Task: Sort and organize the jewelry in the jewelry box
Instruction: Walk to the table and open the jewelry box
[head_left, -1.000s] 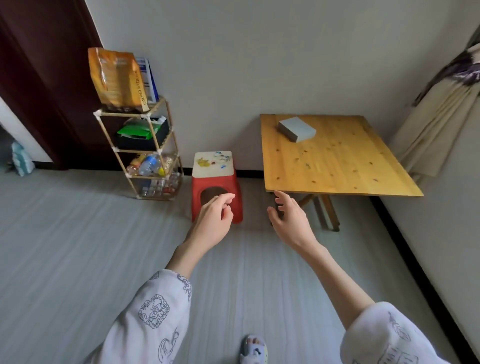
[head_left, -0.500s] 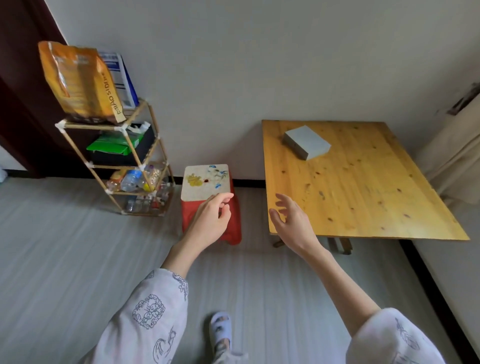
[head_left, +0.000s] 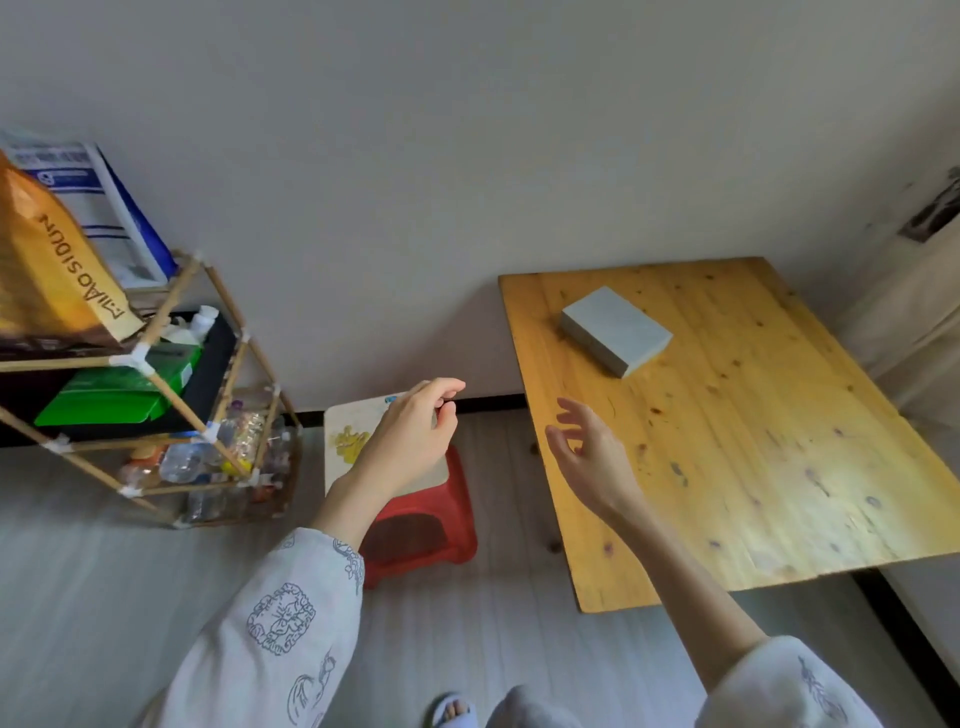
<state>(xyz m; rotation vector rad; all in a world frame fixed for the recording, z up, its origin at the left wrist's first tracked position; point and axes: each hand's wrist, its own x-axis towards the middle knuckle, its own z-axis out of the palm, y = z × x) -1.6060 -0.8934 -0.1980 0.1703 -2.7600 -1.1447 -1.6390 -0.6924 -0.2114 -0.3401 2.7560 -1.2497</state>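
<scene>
A closed grey rectangular box (head_left: 615, 328), presumably the jewelry box, lies flat on the low pine-wood table (head_left: 779, 467), toward the wall end of the tabletop and well apart from both hands. Nothing else sits on the table, and no jewelry is visible; whatever there is must be inside the shut lid.

The person's right hand (head_left: 589, 457) hangs over the table's near-left edge, fingers spread and loose, holding nothing. The left hand (head_left: 413, 439) hovers off the table's left side, above the small red plastic stool with a cream painted top (head_left: 415, 525); its thumb and fingertips curl toward each other, but I see nothing pinched between them. Beyond the stool from the table stands a bamboo-pole rack (head_left: 171, 415) loaded with bottles and bags.

My judgement is that the task has barely begun: the box has yet to be reached and opened.

Several things could go wrong. The box lies well in from the near edge, so a reach from standing may be a stretch; dragging it by one corner could spin it or tip the lid open and spill small pieces across the slick wood, and anything rolling off would be hard to find on the pale striped floor (head_left: 130, 597). The stool sits close to the person's path, with a slippered foot (head_left: 454, 712) just visible below, so a careless step toward the table could catch it.
</scene>
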